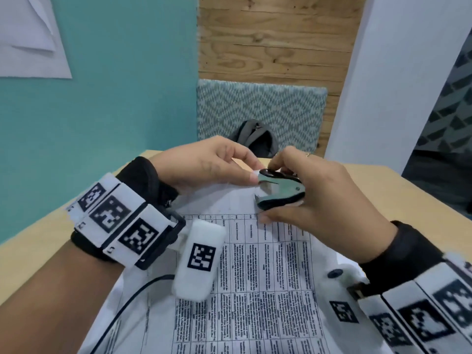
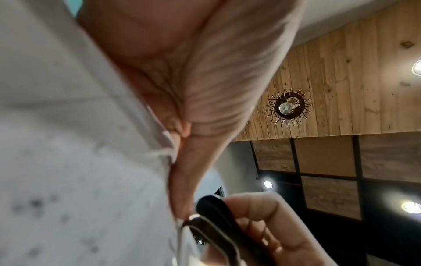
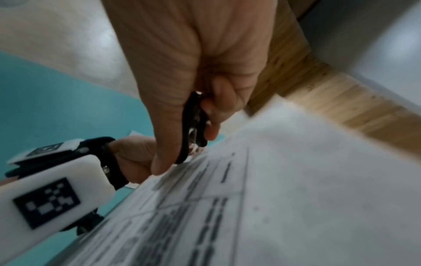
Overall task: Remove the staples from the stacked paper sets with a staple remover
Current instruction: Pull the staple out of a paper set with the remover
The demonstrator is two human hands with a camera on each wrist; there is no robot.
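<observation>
A stapled set of printed paper (image 1: 268,272) lies on the wooden table (image 1: 38,238), its far corner lifted. My left hand (image 1: 204,164) pinches that top corner between thumb and fingers. My right hand (image 1: 314,192) grips a black and grey staple remover (image 1: 278,192), thumb below and fingers on top, with its claws at the corner beside my left thumb. In the left wrist view the paper (image 2: 68,162) fills the left side and the staple remover (image 2: 218,225) shows at the bottom. The right wrist view shows the staple remover (image 3: 193,126) edge-on over the paper (image 3: 296,198). The staple itself is hidden.
A dark bag (image 1: 258,136) sits on a patterned cushioned seat (image 1: 260,108) behind the table's far edge. A teal wall (image 1: 115,85) stands on the left and a white pillar (image 1: 398,72) on the right. A black cable (image 1: 122,307) lies across the paper's near left.
</observation>
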